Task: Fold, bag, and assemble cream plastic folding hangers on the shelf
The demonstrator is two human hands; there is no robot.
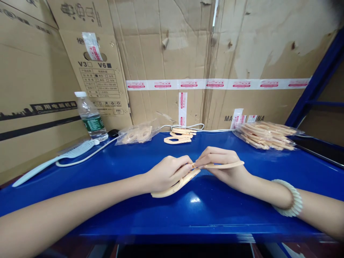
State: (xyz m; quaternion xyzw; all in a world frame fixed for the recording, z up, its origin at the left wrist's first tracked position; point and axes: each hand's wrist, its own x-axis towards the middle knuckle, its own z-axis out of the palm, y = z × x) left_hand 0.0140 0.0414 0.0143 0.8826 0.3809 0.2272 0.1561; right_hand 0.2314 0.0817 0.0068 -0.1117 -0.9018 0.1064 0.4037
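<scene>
Low over the blue table, my left hand (170, 173) is closed around one curved arm of a beige plastic piece that looks like a folding clothes hanger (177, 187). My right hand (224, 163) pinches near the middle, and a second slim curved arm (228, 165) sticks out to the right across its fingers. The fingertips of both hands nearly meet at the centre, where they hide most of the joint. Just beyond the hands lies a small stack of similar beige hangers (180, 136).
A clear bag of beige pieces (264, 135) lies at back right, and a smaller bag (137, 134) at back left. Left stand a water bottle (92, 120) and a pale blue hairbrush (61, 157). A white cable (88, 157) runs along the back. Cardboard (166, 53) walls the table (129, 218).
</scene>
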